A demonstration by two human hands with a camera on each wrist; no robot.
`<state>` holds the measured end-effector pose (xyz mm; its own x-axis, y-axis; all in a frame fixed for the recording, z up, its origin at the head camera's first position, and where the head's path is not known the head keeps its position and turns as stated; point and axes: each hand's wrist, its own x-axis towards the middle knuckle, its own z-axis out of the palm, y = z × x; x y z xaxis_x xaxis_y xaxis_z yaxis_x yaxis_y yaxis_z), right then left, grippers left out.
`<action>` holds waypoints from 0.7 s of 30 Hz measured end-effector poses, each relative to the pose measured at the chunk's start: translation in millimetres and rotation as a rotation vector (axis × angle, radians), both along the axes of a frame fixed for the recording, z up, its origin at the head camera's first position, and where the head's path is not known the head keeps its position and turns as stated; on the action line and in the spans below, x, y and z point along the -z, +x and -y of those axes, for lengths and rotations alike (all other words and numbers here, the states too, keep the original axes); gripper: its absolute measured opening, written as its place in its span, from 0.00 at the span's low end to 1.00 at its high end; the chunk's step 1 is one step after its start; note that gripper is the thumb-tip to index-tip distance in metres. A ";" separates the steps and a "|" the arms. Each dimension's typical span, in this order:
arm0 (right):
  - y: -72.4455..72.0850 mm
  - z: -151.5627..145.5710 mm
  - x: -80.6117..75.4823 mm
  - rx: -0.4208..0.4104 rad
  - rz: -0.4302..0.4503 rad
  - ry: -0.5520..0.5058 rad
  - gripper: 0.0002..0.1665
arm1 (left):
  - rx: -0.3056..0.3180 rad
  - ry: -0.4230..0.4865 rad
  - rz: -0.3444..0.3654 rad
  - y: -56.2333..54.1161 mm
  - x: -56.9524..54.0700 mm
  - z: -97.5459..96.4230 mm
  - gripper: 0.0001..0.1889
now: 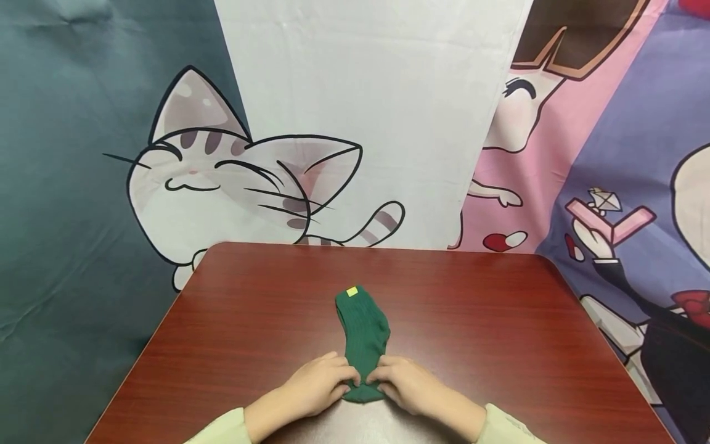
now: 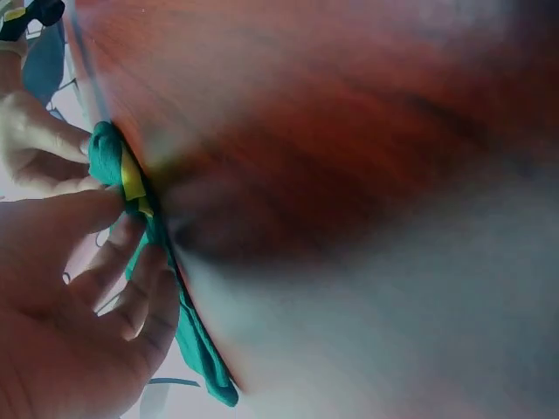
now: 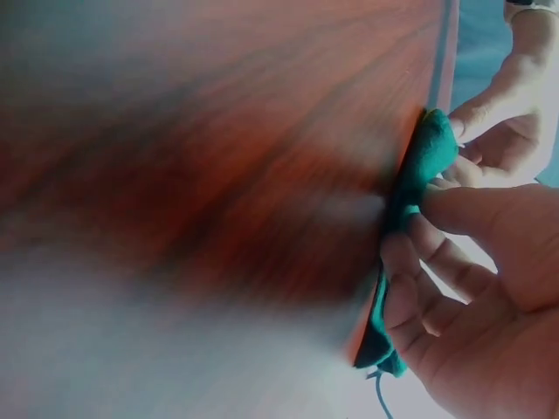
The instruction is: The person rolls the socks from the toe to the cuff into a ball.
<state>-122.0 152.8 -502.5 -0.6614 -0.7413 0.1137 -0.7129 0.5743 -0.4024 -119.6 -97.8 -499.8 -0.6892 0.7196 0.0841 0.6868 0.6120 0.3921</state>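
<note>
A green sock (image 1: 363, 333) lies lengthwise on the table, a small yellow label (image 1: 352, 291) at its far end. The near end looks turned up into a thick edge. My left hand (image 1: 325, 383) pinches the left side of that edge between thumb and fingers. On the opposite side my right hand (image 1: 407, 383) pinches it too, the fingertips of both hands almost meeting. In the left wrist view, another yellow patch (image 2: 133, 179) shows on the sock beside the left thumb. The right wrist view shows the rolled green edge (image 3: 434, 148) between both hands.
The reddish-brown wooden table (image 1: 499, 320) spreads out around the sock, with rounded far corners. Behind it hangs a printed cloth backdrop (image 1: 388, 92) with a cartoon cat and other figures.
</note>
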 end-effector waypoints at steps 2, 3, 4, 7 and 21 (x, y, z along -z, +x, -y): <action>1.0 -3.4 0.5 -0.023 -0.013 -0.006 0.15 | 0.009 0.005 -0.013 0.7 -0.9 1.6 0.10; 1.7 -4.7 0.4 -0.035 -0.009 -0.014 0.15 | 0.011 0.003 -0.022 1.3 -1.5 2.3 0.10; 2.4 -6.1 0.5 -0.048 -0.007 -0.016 0.16 | 0.012 -0.001 -0.031 1.8 -1.9 3.0 0.10; 4.9 -9.8 -0.2 -0.076 0.010 -0.011 0.21 | 0.020 -0.015 -0.044 3.8 -2.4 6.2 0.11; 4.4 -6.5 1.4 -0.025 0.044 0.019 0.25 | 0.086 -0.113 -0.224 12.7 2.9 10.4 0.21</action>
<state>-117.7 159.3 -504.0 -0.6465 -0.7596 0.0710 -0.7092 0.5641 -0.4229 -106.9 -108.2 -502.7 -0.5982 0.7884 0.1432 0.8003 0.5788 0.1565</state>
